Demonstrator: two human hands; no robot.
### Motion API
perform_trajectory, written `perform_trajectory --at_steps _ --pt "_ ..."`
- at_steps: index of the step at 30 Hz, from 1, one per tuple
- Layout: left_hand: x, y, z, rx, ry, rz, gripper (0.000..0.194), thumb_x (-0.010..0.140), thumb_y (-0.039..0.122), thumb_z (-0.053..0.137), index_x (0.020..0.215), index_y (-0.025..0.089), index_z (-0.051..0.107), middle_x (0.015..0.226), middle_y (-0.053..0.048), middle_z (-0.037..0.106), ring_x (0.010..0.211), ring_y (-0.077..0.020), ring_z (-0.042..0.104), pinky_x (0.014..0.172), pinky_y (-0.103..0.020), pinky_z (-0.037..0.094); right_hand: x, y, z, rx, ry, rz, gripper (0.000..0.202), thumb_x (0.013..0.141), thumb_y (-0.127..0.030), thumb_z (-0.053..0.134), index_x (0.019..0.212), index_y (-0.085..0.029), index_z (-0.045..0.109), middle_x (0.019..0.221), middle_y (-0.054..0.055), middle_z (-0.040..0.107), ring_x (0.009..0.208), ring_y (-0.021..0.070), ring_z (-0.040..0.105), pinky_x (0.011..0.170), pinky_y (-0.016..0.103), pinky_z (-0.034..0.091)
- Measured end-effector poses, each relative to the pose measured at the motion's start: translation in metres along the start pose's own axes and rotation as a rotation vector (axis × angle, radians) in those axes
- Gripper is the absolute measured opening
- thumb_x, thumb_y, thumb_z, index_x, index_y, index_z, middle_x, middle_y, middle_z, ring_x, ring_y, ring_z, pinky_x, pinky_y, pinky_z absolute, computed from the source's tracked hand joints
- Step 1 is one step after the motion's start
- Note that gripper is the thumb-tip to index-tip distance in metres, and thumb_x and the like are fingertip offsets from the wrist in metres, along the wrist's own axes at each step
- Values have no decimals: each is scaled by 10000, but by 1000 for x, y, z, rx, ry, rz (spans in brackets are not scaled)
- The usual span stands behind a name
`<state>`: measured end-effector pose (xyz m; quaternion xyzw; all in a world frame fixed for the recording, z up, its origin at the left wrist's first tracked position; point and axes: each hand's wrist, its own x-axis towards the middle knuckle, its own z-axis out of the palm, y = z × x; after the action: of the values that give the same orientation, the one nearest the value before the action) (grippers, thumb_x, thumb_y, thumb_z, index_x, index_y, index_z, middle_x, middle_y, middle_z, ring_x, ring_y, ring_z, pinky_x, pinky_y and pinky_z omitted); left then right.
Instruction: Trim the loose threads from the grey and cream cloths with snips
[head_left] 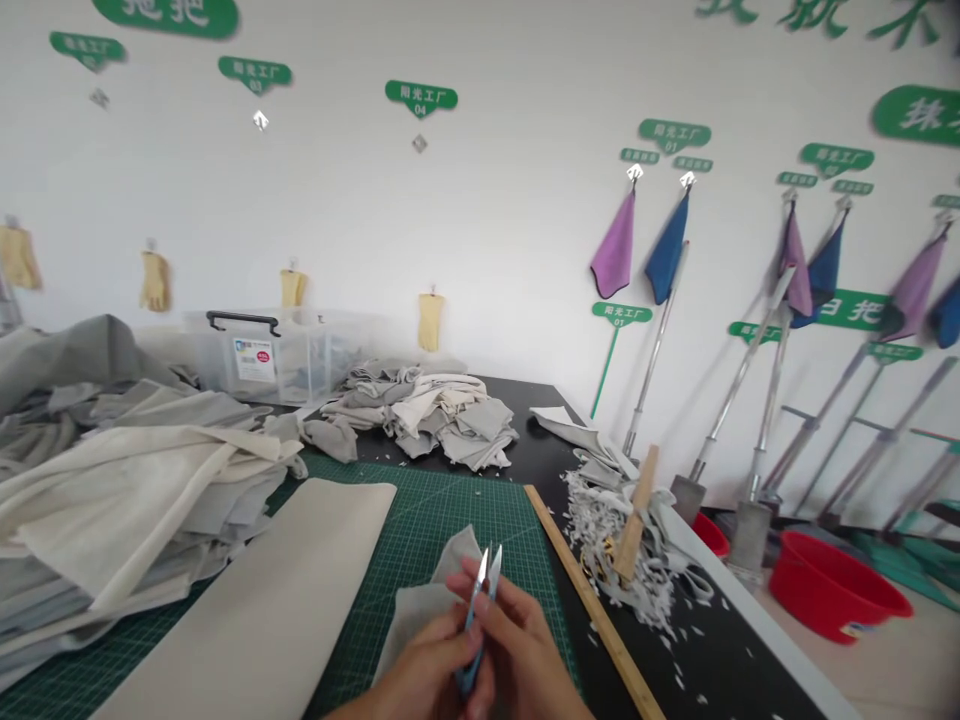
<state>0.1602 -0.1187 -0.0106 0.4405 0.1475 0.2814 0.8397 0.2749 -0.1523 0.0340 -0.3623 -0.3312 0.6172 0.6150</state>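
Thread snips with blue handles and bright metal blades point upward, blades slightly apart, between my two hands over the cutting mat. My left hand has its thumb against the handle, and its fingers are partly hidden. From the other side, my right hand curls its fingers and thumb around the snips. Beneath and just behind the hands lies a thin light-grey cloth piece on the green cutting mat. To the left, a long beige panel lies flat on the mat.
Stacked grey and cream cloth fills the left side. Another cloth heap lies behind the mat, near a clear lidded box. A wooden ruler borders the mat's right edge. Beyond it are shredded scraps and a wood strip.
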Motion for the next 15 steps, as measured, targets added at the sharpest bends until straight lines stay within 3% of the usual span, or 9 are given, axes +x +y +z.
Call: perform_trajectory --at_steps 4,11,15 --pt "-6 4 -5 -157 -44 -102 424 729 508 725 795 113 587 540 2 562 453 -68 466 477 -167 315 -4 2 -8 206 -160 48 532 618 -315 833 1097 -148 671 993 125 739 928 218 685 876 332 482" --pt "-21 11 -2 -125 -55 -139 460 705 554 723 735 111 604 560 11 529 510 -73 427 561 -186 320 -7 14 -12 93 -87 31 401 661 -362 805 989 -159 696 901 101 744 849 209 698 762 301 525" --pt "-22 4 -5 -95 -12 -171 473 680 592 719 708 129 624 631 6 533 580 -86 434 603 -197 317 -7 21 -14 -3 -120 13 345 717 -381 759 973 -161 691 789 66 722 542 99 622 565 208 500"
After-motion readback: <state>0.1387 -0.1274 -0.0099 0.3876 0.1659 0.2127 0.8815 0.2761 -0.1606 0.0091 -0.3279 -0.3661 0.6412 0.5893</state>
